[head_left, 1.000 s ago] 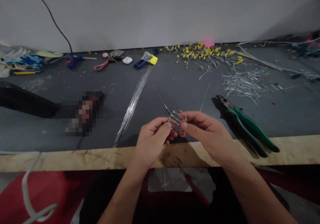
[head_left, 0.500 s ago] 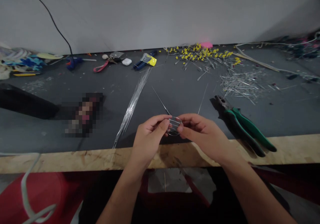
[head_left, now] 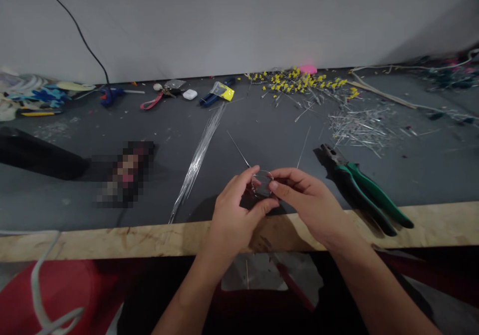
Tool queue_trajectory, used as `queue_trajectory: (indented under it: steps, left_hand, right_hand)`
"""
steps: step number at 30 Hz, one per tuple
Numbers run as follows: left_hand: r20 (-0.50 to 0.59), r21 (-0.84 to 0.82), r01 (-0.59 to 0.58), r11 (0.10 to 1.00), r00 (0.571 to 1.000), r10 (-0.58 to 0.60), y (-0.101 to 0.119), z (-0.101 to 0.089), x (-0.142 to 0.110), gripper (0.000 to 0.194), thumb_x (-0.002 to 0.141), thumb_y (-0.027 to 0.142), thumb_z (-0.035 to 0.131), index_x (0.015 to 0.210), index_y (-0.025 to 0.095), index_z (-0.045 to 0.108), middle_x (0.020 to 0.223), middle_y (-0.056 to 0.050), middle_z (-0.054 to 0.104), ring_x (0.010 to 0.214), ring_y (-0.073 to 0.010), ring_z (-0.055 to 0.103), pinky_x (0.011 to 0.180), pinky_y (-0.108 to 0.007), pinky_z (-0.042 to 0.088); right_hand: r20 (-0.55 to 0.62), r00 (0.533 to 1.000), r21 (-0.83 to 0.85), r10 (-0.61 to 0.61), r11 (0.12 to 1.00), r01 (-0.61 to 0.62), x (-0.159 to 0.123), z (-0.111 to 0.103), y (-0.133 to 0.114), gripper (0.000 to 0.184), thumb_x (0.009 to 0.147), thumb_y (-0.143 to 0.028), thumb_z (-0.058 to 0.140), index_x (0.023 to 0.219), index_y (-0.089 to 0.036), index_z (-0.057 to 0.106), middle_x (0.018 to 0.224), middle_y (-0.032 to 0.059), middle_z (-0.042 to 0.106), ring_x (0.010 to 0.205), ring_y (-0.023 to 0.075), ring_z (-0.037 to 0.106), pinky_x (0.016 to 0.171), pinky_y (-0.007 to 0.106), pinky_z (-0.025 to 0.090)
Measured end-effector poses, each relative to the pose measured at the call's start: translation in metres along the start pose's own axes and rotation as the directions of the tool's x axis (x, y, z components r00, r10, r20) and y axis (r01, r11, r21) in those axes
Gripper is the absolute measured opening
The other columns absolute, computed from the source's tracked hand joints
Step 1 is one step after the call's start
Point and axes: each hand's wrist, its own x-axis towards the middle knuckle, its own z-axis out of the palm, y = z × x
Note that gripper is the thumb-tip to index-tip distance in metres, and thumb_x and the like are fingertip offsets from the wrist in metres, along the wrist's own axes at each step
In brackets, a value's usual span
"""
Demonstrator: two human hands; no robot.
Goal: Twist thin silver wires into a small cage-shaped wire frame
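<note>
Above the table's front edge, a small round wire frame is held between my two hands. My left hand is closed on its left side, index finger near the upper rim and thumb by the lower rim. With thumb and fingertips, my right hand pinches the right side of the ring. A thin metal rod lies on the table just beyond my left fingertips. Right of my right hand rest green-and-black pliers, jaws pointing away from me. The fingers hide part of the ring's edge.
A bundle of straight wires lies left of my hands. Farther back are yellow-tipped wire pieces and a pile of short wires. A black object stands at left. The wooden edge borders the table.
My left thumb has moved down and right, away from the ring's upper left to its lower rim, and the left hand has opened around it. The ring has tilted; its cross wires show less.
</note>
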Motion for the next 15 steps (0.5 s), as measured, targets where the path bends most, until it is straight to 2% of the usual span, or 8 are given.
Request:
queue_trajectory:
  steps: [3,6,9,12,15]
  left_hand:
    - [-0.034,0.101,-0.040,0.994,0.998,0.044,-0.0029,0.0038,-0.0023,0.055,0.073,0.030,0.070,0.125,0.028,0.051,0.101,-0.004,0.063,0.091,-0.0193,0.060,0.085,-0.039,0.049]
    - [-0.068,0.111,-0.059,0.992,0.995,0.067,-0.0035,0.0058,-0.0038,0.053,0.075,0.030,0.069,0.125,0.028,0.051,0.100,-0.005,0.063,0.092,-0.0201,0.059,0.086,-0.041,0.049]
    - [-0.059,0.023,-0.055,0.998,0.997,0.057,-0.0020,0.0056,-0.0044,0.054,0.073,0.032,0.070,0.124,0.028,0.053,0.099,-0.005,0.063,0.091,-0.0195,0.060,0.084,-0.039,0.051]
    - [-0.040,-0.092,-0.004,0.996,0.999,0.001,0.0000,0.0041,-0.0033,0.041,0.078,0.030,0.065,0.119,0.027,0.058,0.098,-0.005,0.064,0.088,-0.0165,0.062,0.081,-0.034,0.053]
    - [-0.039,-0.205,0.070,0.976,0.996,-0.080,0.0022,0.0030,-0.0014,0.031,0.079,0.027,0.064,0.110,0.023,0.063,0.092,-0.004,0.067,0.083,-0.0148,0.064,0.075,-0.029,0.055]
  right_hand:
    - [-0.001,1.000,0.017,0.014,1.000,-0.014,0.0010,0.0005,0.0003,0.018,0.076,-0.031,0.068,0.090,-0.022,0.066,0.083,0.0007,0.067,0.073,0.0131,0.060,0.070,0.028,0.050]
    - [-0.012,1.000,0.024,0.005,1.000,-0.004,0.0013,0.0001,0.0012,0.018,0.075,-0.032,0.068,0.091,-0.022,0.066,0.083,0.0009,0.067,0.073,0.0136,0.060,0.070,0.029,0.050]
    - [-0.058,0.998,0.028,-0.020,0.999,0.021,0.0010,-0.0002,0.0008,0.017,0.074,-0.031,0.069,0.089,-0.022,0.068,0.080,0.0006,0.066,0.071,0.0135,0.058,0.067,0.028,0.048]
    - [-0.079,0.997,0.041,-0.023,0.999,0.026,0.0005,-0.0001,-0.0016,0.014,0.074,-0.029,0.069,0.086,-0.022,0.069,0.074,-0.0006,0.063,0.065,0.0121,0.055,0.066,0.028,0.046]
    - [-0.051,0.999,0.076,-0.004,0.997,0.008,0.0004,0.0002,-0.0037,0.011,0.075,-0.027,0.068,0.084,-0.021,0.070,0.071,-0.0015,0.062,0.063,0.0114,0.053,0.065,0.028,0.045]
